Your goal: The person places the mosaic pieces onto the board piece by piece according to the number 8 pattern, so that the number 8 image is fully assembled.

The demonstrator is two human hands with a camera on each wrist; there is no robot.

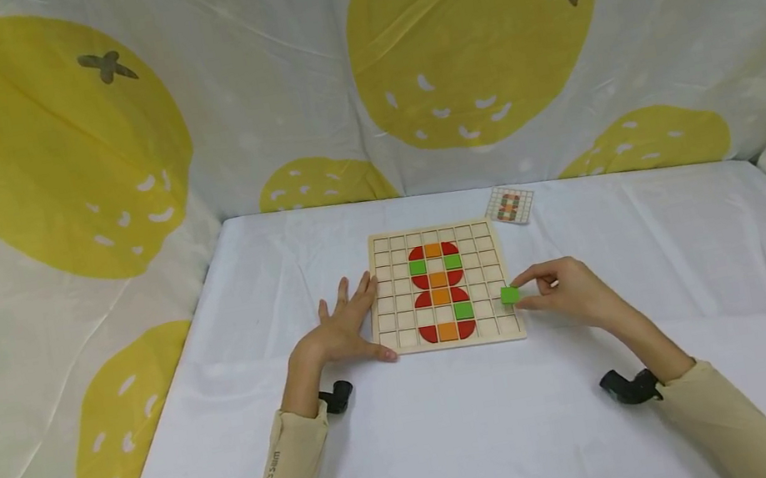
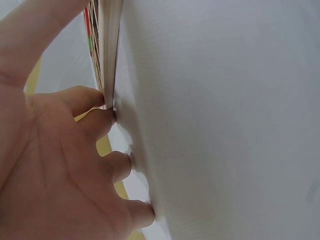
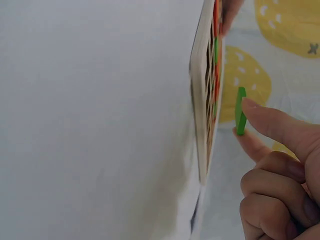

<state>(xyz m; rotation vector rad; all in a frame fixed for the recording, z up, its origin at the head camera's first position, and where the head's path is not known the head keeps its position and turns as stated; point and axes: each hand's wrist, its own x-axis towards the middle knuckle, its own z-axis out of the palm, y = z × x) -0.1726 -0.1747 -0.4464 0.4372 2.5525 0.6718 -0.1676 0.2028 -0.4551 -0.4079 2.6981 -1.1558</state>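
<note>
A wooden grid board [image 1: 407, 340] lies on the white table, with red rounded tiles, orange square tiles and green square tiles forming a figure-eight shape in its middle columns. Fingers spread, the left hand [image 1: 339, 332] touches the board's left edge and near corner; in the left wrist view its fingertips meet the board's side and the cloth. Between thumb and index finger the right hand [image 1: 570, 294] pinches a green square tile [image 1: 510, 295] over the board's right edge. The right wrist view shows this green tile [image 3: 240, 111] held above the board surface, apart from it.
Behind the board's far right corner lies a small pattern card [image 1: 510, 206] showing a similar figure. White cloth [image 1: 491, 432] covers the table, and a lemon-print curtain [image 1: 295, 76] stands behind and at the sides. Black wrist mounts [image 1: 630, 386] sit under both forearms.
</note>
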